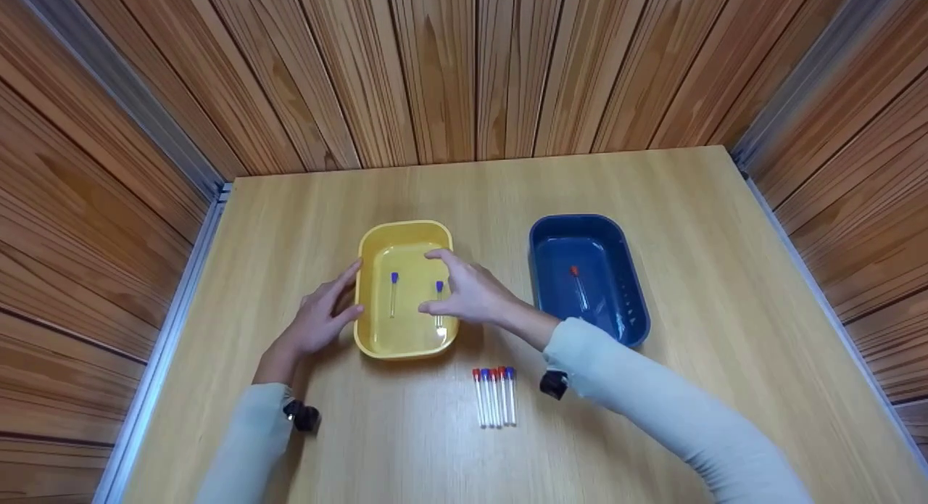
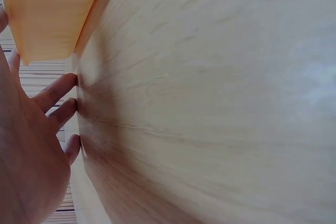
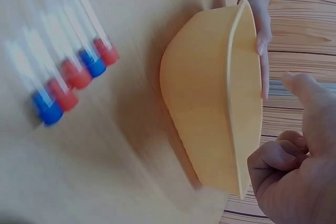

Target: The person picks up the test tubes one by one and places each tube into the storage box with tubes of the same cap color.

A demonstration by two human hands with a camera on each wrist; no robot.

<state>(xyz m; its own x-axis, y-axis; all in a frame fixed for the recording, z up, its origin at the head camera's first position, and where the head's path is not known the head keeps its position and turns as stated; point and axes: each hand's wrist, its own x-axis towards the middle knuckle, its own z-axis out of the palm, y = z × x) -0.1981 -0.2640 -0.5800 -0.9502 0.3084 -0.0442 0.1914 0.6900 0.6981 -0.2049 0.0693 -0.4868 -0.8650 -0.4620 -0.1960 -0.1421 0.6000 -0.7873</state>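
Observation:
Two blue-capped tubes [image 1: 394,295] lie in the yellow tray [image 1: 406,353], spaced apart. My left hand [image 1: 321,317] is at the tray's left side, index finger and thumb touching its wall. In the left wrist view its other fingertips [image 2: 71,80] rest on the table. Over the tray's right rim reaches my right hand [image 1: 473,290], thumb and index finger spread with nothing between them. It partly covers the right-hand tube [image 1: 439,290]. The right wrist view shows some of its other fingers [image 3: 286,153] bent, holding nothing.
A dark blue tray [image 1: 536,272] stands to the right, with one red-capped tube [image 1: 578,283] inside. Several red- and blue-capped tubes [image 1: 494,399] lie in a row on the table [image 1: 391,439], nearer me. Wood-panelled walls [image 1: 435,69] enclose the back and sides.

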